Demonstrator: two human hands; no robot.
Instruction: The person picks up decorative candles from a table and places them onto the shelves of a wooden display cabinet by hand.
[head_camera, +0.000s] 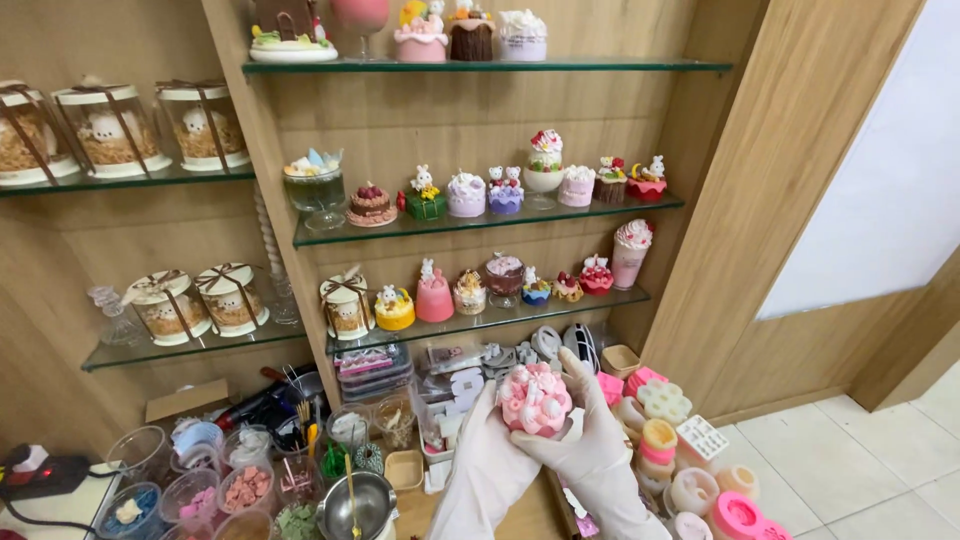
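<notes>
We held the pink cake-shaped candle (535, 398) up between both gloved hands, left hand (487, 455) cupping beneath, right hand (590, 440) with fingers (578, 372) wrapped behind. Inspection seemed underway; the glass shelf (480, 322) lay just above our fingers, demanding steady placement.

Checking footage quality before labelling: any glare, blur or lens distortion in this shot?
Head view: evenly lit, soft shadows; the pink cake-shaped piece in the gloved left hand and right hand is sharp; the pale wall panel at right is washed out; the shelf edges bow slightly, wide-angle.
</notes>
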